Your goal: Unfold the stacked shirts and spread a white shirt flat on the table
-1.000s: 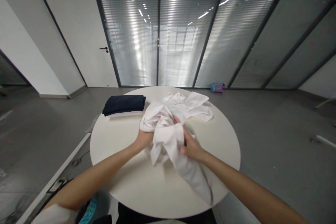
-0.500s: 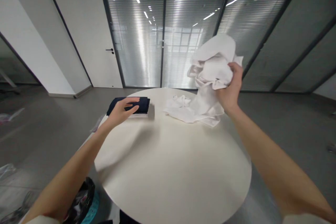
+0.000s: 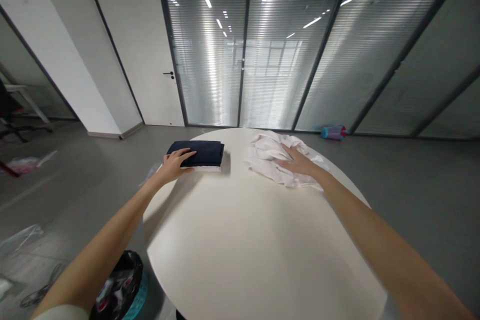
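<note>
My left hand (image 3: 177, 165) rests at the left end of a folded navy garment (image 3: 204, 152), fingers spread over its top and thumb along its near side. Beneath the navy one, a folded white piece (image 3: 210, 168) shows as a thin edge. On the right, my right hand (image 3: 298, 161) lies on a crumpled white garment (image 3: 268, 152), its fingers apart and pressing on the fabric. The garment is bunched near the far right edge of the round white table (image 3: 255, 240).
A bin with a black liner (image 3: 129, 280) stands on the floor at the table's lower left. Clear plastic (image 3: 22, 240) and a cable (image 3: 41, 290) lie further left. A blue and pink package (image 3: 333, 132) is on the floor by the glass partition (image 3: 270, 60).
My right hand has lowered the white garment from the air onto the table and let go its grip. My left hand has settled against the navy stack. The view has shifted slightly.
</note>
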### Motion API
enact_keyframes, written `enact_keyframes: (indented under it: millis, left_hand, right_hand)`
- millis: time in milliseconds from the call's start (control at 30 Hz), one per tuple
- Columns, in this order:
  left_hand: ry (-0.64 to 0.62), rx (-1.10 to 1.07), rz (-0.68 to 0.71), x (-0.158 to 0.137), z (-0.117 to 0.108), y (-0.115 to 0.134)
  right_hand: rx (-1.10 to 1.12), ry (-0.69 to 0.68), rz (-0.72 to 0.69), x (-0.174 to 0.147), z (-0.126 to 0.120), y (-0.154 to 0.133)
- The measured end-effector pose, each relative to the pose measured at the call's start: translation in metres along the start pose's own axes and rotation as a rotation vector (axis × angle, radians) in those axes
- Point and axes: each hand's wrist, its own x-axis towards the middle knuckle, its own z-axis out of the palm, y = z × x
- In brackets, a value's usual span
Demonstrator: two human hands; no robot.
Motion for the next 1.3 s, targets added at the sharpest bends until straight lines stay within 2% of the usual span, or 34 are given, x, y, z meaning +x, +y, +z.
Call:
enact_keyframes:
  millis: [100, 200, 267, 333, 400, 467, 500, 567, 633, 667, 767, 833, 900, 933, 1000, 1100, 1167, 1233, 1300]
  left_hand:
    - [-0.024, -0.025, 0.043, 0.008, -0.004, -0.001]
    - [-0.111, -0.046, 0.101, 0.018, -0.013, -0.007]
    - [-0.166, -0.068, 0.137, 0.026, -0.02, -0.01]
    - [-0.148, -0.086, 0.097, 0.036, -0.029, -0.01]
    - [0.003, -0.08, -0.044, 0.047, -0.042, -0.002]
    - [0.249, -0.124, -0.178, 0.056, -0.059, 0.015]
    - [0.354, -0.195, -0.201, 0.058, -0.069, 0.028]
    - [0.465, -0.374, -0.168, 0.055, -0.086, 0.06]
    - [0.423, -0.544, -0.091, 0.043, -0.096, 0.101]
    - [0.361, -0.616, -0.048, 0.035, -0.096, 0.123]
    - [0.041, -0.941, 0.122, 0.005, -0.08, 0.188]
    - [-0.112, -1.088, 0.206, -0.012, -0.064, 0.22]
    - [-0.142, -1.183, 0.195, -0.024, -0.054, 0.234]
    - [-0.12, -1.222, 0.145, -0.03, -0.052, 0.233]
    - [-0.077, -1.275, -0.013, -0.042, -0.055, 0.216]
    - [-0.17, -1.204, -0.224, -0.063, -0.064, 0.157]
    - [-0.247, -1.034, -0.252, -0.078, -0.062, 0.113]
    - [-0.104, -0.846, -0.265, -0.089, -0.053, 0.083]
    - [-0.068, -0.695, -0.185, -0.094, -0.042, 0.079]
  right_hand:
    - [0.003, 0.114, -0.013, -0.015, 0.004, 0.008]
    - [0.034, 0.278, -0.109, -0.04, 0.014, 0.009]
    - [0.069, 0.316, -0.163, -0.057, 0.021, 0.005]
    - [0.11, 0.338, -0.196, -0.07, 0.024, -0.001]
    - [0.169, 0.389, -0.218, -0.078, 0.023, -0.011]
    - [0.272, 0.451, -0.231, -0.081, 0.017, -0.026]
    - [0.351, 0.46, -0.232, -0.081, 0.014, -0.035]
    - [0.577, 0.4, -0.219, -0.08, 0.006, -0.058]
    - [0.89, 0.229, -0.217, -0.081, -0.001, -0.085]
    - [1.061, 0.119, -0.223, -0.083, -0.003, -0.1]
    - [1.462, -0.16, -0.194, -0.094, -0.007, -0.144]
    - [1.534, -0.256, -0.074, -0.105, -0.009, -0.167]
    - [1.511, -0.27, 0.055, -0.117, -0.011, -0.175]
    - [1.499, -0.247, 0.102, -0.123, -0.013, -0.172]
    - [1.472, -0.18, 0.184, -0.136, -0.017, -0.149]
    - [1.301, -0.179, 0.312, -0.157, -0.025, -0.081]
    - [1.085, -0.135, 0.366, -0.171, -0.029, -0.03]
    - [0.811, 0.113, 0.454, -0.181, -0.031, 0.006]
    - [0.639, 0.273, 0.403, -0.185, -0.03, 0.015]
